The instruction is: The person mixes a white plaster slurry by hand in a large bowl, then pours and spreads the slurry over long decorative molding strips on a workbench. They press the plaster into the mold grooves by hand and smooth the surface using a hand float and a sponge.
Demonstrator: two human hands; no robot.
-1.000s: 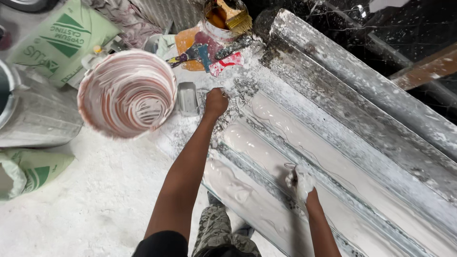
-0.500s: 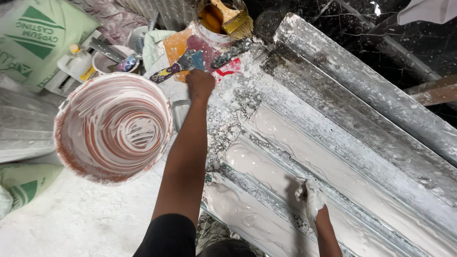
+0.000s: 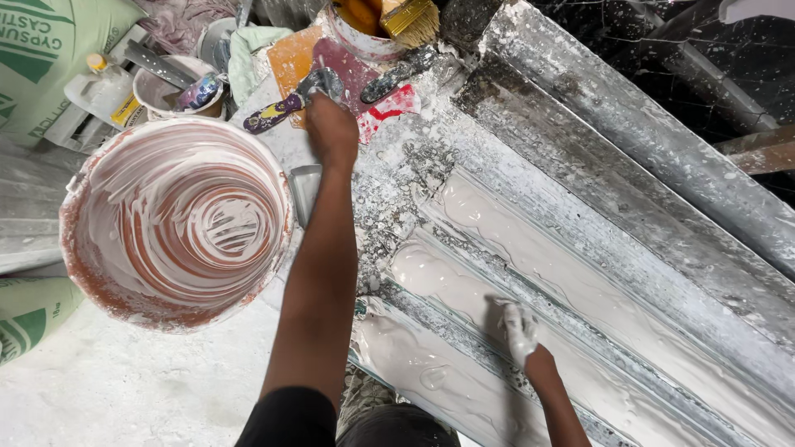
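1. Wet white plaster already fills the grooves of the long ribbed mould [image 3: 580, 273] in front of me; its upper ribs remain bare and speckled.
2. My right hand [image 3: 520, 331], plaster-coated, fingers together, presses flat into the wet plaster near the mould's lower edge.
3. My left hand [image 3: 331, 128] closes on a scraper [image 3: 286, 101] beyond the mould's left end.
4. A smeared, nearly empty bucket [image 3: 178, 223] stands beside that arm.

Bucket [image 3: 178, 219] blocks left; tool clutter [image 3: 331, 74] ahead; mould [image 3: 580, 273] open right
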